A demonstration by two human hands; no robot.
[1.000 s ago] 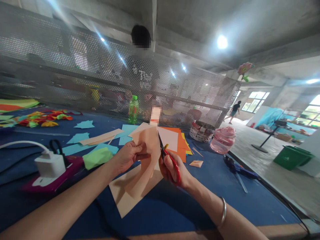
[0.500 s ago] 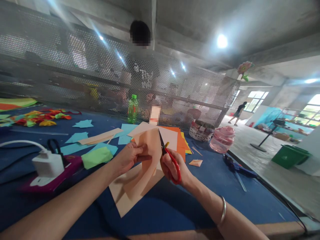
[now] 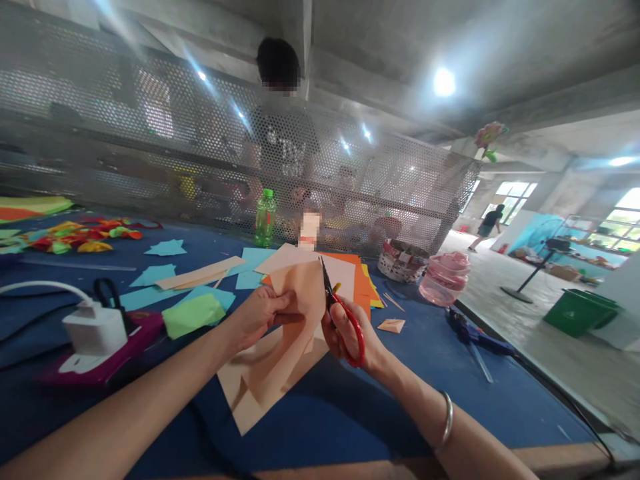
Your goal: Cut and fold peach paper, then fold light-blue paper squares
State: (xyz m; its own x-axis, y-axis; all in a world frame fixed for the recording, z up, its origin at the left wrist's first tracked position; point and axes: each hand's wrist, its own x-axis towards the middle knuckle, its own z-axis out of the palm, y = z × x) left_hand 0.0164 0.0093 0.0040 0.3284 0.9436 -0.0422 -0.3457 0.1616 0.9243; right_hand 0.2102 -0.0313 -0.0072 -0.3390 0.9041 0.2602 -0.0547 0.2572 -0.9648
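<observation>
My left hand (image 3: pixel 267 313) pinches the left side of a peach paper sheet (image 3: pixel 305 293), which curves up off the table. In my right hand (image 3: pixel 350 330) is a pair of red-handled scissors (image 3: pixel 356 333), its fingers round the handles. The dark blades lie against the sheet's right edge, pointing away from me; I cannot tell how far apart they are. Below, the lower part of the peach paper (image 3: pixel 245 407) spreads over the blue table (image 3: pixel 320 427). A small folded peach scrap (image 3: pixel 391 325) lies right of my right hand.
Blue paper pieces (image 3: pixel 165 248) and a green piece (image 3: pixel 195 315) lie left, by a white plug adapter (image 3: pixel 95 330). A green bottle (image 3: pixel 265 217) stands before the perforated screen (image 3: pixel 200 153). At right are a pink container (image 3: pixel 445 279) and a glue gun (image 3: pixel 475 333).
The scissors and my right hand have shifted slightly right along with the sheet's edge. My left hand keeps its pinch. A person in the far background has walked a little to the right.
</observation>
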